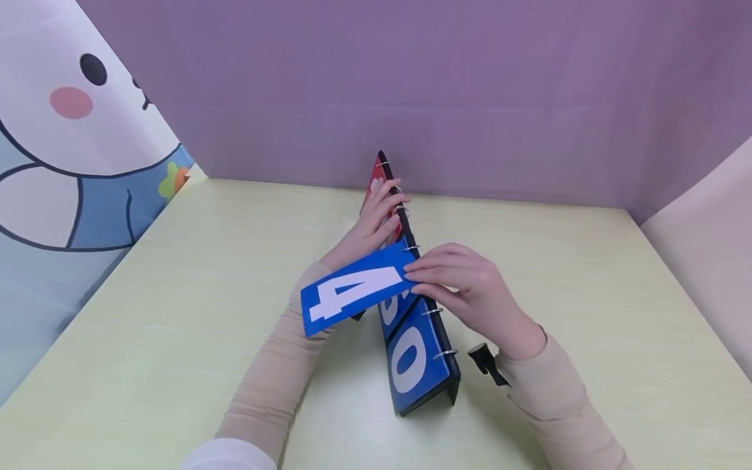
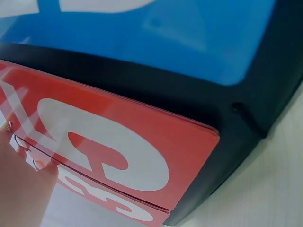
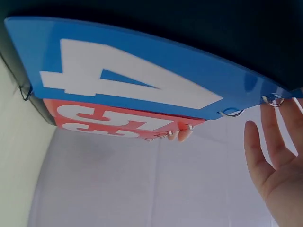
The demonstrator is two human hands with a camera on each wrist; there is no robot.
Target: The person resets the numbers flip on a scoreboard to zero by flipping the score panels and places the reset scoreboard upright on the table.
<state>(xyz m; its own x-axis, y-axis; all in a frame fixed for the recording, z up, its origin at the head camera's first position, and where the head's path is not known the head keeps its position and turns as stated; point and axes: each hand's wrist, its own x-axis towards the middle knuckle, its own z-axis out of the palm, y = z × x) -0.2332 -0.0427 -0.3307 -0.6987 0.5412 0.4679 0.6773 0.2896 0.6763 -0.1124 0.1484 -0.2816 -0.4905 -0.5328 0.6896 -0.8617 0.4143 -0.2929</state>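
Note:
A tabletop flip scoreboard (image 1: 414,385) stands like a tent in the middle of the table, with ring-bound blue cards at its near end and red cards (image 1: 375,173) at its far end. Near its ring edge, my right hand (image 1: 484,297) pinches a blue number card (image 1: 355,287) marked 4, which sticks out leftward from the board. My left hand (image 1: 376,219) rests on the red section, fingers across the top edge. In the left wrist view a large red card (image 2: 102,142) shows beside the left hand. Another blue 4 card (image 3: 137,75) appears in the right wrist view.
The pale tabletop (image 1: 587,313) reaches back to a purple curtain (image 1: 440,98). A cartoon-printed cloth (image 1: 41,163) hangs at left. A black piece (image 1: 487,362) sits at the right wrist, close to the board's near end.

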